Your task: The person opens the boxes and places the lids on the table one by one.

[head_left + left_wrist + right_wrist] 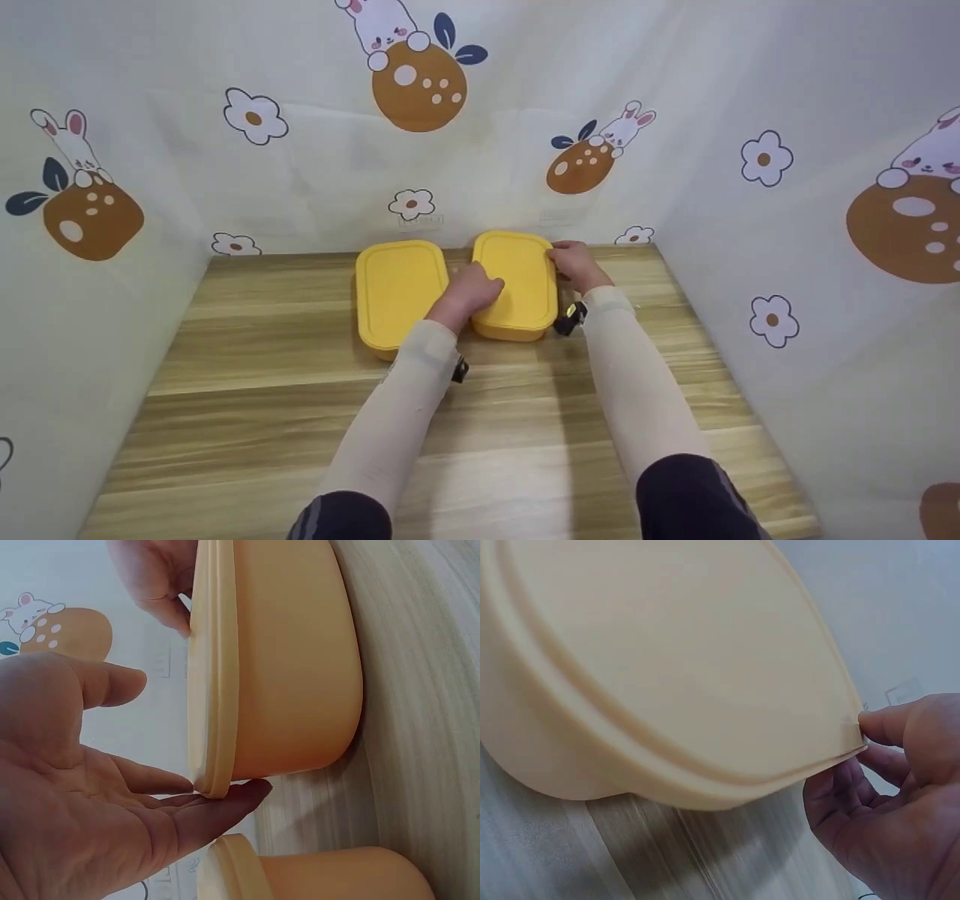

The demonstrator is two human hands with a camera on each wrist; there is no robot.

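Observation:
Two yellow lidded boxes are side by side, the left box (397,289) and the right box (517,289). At the right box's left edge is my left hand (470,291); in the left wrist view the hand (97,787) has its fingers extended against the lid rim (219,690), thumb held apart from it. My right hand (579,266) is at the right box's far right corner. The right wrist view shows that hand (900,795) pinching the edge of the lid (682,652) between thumb and fingers. The box's contents are hidden.
A wood-grain tabletop (300,427) lies under both boxes. Behind and at the sides hang pale curtains (322,165) printed with rabbits, oranges and flowers. The left box stands close beside the right one, partly behind my left forearm.

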